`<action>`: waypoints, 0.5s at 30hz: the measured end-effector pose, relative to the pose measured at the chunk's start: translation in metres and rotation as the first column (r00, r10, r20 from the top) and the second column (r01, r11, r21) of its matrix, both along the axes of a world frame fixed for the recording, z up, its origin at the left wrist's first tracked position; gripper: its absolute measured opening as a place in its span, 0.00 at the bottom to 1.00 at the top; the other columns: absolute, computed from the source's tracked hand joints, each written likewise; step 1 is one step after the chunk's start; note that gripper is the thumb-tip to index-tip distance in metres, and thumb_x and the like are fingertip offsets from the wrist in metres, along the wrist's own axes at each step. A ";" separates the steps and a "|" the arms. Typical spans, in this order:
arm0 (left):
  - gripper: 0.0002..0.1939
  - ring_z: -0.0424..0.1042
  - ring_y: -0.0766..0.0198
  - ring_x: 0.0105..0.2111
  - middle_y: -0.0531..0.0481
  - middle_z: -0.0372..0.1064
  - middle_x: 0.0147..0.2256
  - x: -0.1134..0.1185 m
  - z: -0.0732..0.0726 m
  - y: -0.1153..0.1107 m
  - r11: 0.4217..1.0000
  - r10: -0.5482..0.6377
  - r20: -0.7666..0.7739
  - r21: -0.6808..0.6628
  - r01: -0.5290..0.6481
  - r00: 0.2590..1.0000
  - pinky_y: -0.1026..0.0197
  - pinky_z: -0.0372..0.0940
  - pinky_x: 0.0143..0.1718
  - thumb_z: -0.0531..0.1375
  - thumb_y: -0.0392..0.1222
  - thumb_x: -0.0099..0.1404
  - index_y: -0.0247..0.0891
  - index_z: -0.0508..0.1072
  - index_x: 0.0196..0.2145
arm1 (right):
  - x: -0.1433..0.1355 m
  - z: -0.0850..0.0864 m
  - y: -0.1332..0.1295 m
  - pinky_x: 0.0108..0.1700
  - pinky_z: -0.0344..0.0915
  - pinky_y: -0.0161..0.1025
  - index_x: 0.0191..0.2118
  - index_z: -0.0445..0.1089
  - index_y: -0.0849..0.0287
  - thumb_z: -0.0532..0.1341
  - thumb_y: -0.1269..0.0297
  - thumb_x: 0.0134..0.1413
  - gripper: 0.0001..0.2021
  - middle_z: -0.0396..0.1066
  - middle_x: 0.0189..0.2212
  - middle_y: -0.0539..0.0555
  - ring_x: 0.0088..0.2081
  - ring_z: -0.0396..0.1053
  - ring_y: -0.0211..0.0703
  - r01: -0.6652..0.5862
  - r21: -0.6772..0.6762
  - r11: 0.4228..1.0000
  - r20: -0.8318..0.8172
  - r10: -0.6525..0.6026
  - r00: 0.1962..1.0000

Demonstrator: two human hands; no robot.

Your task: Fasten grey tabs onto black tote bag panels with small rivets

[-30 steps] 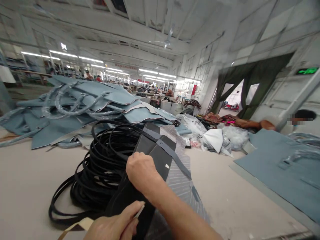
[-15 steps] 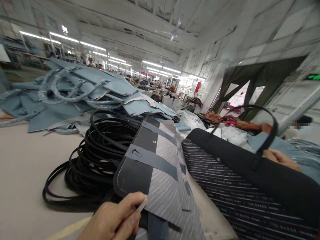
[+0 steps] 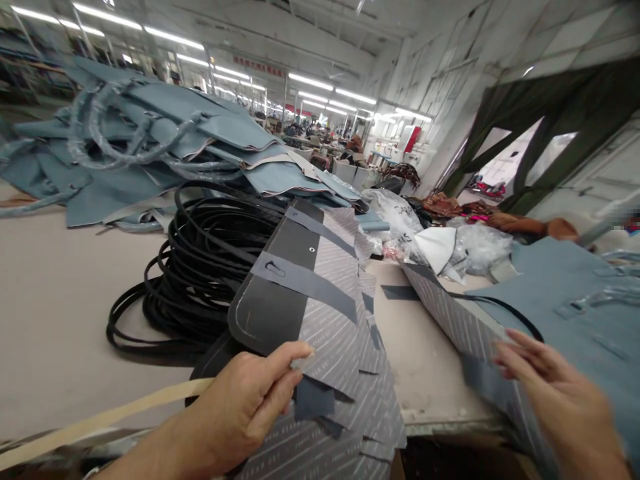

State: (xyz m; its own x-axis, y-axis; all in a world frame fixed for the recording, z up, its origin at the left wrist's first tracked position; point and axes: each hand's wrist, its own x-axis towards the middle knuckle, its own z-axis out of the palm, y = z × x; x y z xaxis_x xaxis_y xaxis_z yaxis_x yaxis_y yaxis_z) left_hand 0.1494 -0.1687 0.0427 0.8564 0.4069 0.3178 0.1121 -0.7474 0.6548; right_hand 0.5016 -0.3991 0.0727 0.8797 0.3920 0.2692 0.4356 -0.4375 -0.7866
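My left hand (image 3: pixel 250 393) is closed, thumb and forefinger pinching a small whitish strip (image 3: pixel 303 363). It hovers over the near end of a stack of black bag panels (image 3: pixel 270 307) with grey striped lining (image 3: pixel 330 313) and dark grey straps (image 3: pixel 305 287) across them. At the right, my right hand (image 3: pixel 555 380) grips the edge of another bag panel (image 3: pixel 450 313), its grey striped side showing and tilted. That panel is partly blurred, and a thin black handle (image 3: pixel 505 307) arcs out behind it.
Thin black handles (image 3: pixel 200 267) lie in a looped heap left of the stack. Blue-grey bag pieces (image 3: pixel 190 133) with wrapped handles are piled behind; more blue-grey material (image 3: pixel 575 287) lies at right. A cream tape (image 3: pixel 110 420) crosses the front left. Plastic bags (image 3: pixel 400 220) sit farther back.
My right hand has come nearer and turned its panel from the black patterned side to the grey striped side. My left hand has shifted slightly up and right, still pinching. The view has tilted down.
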 end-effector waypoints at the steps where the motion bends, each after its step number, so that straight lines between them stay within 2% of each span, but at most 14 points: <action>1: 0.14 0.70 0.69 0.20 0.63 0.68 0.22 0.000 0.001 -0.001 0.999 0.001 -0.008 0.040 -0.001 1.000 0.68 0.58 0.24 0.46 0.40 0.76 0.45 0.63 0.55 | -0.026 -0.009 0.015 0.34 0.74 0.46 0.46 0.74 0.55 0.71 0.46 0.42 0.26 0.77 0.33 0.62 0.33 0.76 0.51 -0.055 0.051 0.997 -0.117 0.061 0.991; 2: 0.14 0.70 0.67 0.20 0.62 0.68 0.21 0.000 0.002 -0.003 0.997 0.004 -0.014 0.076 -0.003 1.000 0.66 0.58 0.24 0.46 0.40 0.76 0.44 0.62 0.55 | -0.055 -0.019 0.032 0.36 0.75 0.47 0.45 0.75 0.57 0.72 0.47 0.41 0.26 0.78 0.36 0.62 0.35 0.76 0.52 -0.183 0.094 0.979 -0.212 0.199 0.957; 4: 0.14 0.70 0.65 0.20 0.61 0.68 0.22 -0.002 0.005 -0.004 0.993 -0.003 -0.023 0.117 0.006 1.000 0.64 0.56 0.23 0.45 0.40 0.76 0.44 0.62 0.55 | -0.114 -0.035 0.066 0.41 0.74 0.46 0.45 0.75 0.57 0.72 0.51 0.44 0.23 0.78 0.36 0.60 0.38 0.76 0.51 -0.409 0.216 0.887 -0.368 0.462 0.807; 7: 0.13 0.69 0.67 0.21 0.62 0.68 0.23 -0.008 0.005 -0.005 0.996 -0.040 -0.029 0.082 0.042 0.999 0.64 0.55 0.23 0.46 0.39 0.76 0.46 0.62 0.54 | -0.178 -0.046 0.101 0.47 0.72 0.43 0.53 0.70 0.54 0.71 0.57 0.50 0.24 0.78 0.42 0.56 0.41 0.76 0.45 -0.506 0.432 0.747 -0.483 0.665 0.570; 9: 0.12 0.69 0.68 0.21 0.62 0.68 0.25 -0.011 0.002 -0.004 0.997 -0.063 -0.025 0.034 0.064 0.998 0.64 0.54 0.24 0.46 0.37 0.76 0.46 0.62 0.53 | -0.197 -0.046 0.112 0.44 0.71 0.39 0.54 0.68 0.53 0.72 0.59 0.50 0.26 0.77 0.38 0.53 0.39 0.75 0.41 -0.497 0.507 0.704 -0.512 0.710 0.483; 12: 0.12 0.70 0.68 0.22 0.61 0.69 0.26 -0.015 -0.003 -0.002 0.998 -0.069 -0.009 0.014 0.069 0.998 0.64 0.54 0.24 0.46 0.36 0.76 0.46 0.62 0.52 | -0.204 -0.043 0.121 0.36 0.68 0.33 0.52 0.67 0.56 0.73 0.58 0.49 0.26 0.74 0.28 0.48 0.31 0.71 0.35 -0.470 0.542 0.696 -0.525 0.718 0.458; 15: 0.12 0.72 0.66 0.23 0.59 0.73 0.29 -0.015 -0.008 -0.001 0.996 -0.059 0.006 0.063 0.058 0.998 0.62 0.54 0.25 0.46 0.36 0.76 0.44 0.64 0.52 | -0.207 -0.044 0.125 0.32 0.66 0.31 0.50 0.66 0.57 0.73 0.58 0.49 0.24 0.72 0.25 0.47 0.28 0.68 0.34 -0.450 0.518 0.727 -0.505 0.685 0.526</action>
State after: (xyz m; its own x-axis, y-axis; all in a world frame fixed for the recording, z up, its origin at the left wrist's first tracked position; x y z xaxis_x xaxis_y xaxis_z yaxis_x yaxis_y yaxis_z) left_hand 0.1342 -0.1700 0.0347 0.8755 0.3352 0.3482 0.0620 -0.7924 0.6069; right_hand 0.2942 -0.2743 0.0287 0.4803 0.8754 -0.0551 -0.1415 0.0154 -0.9898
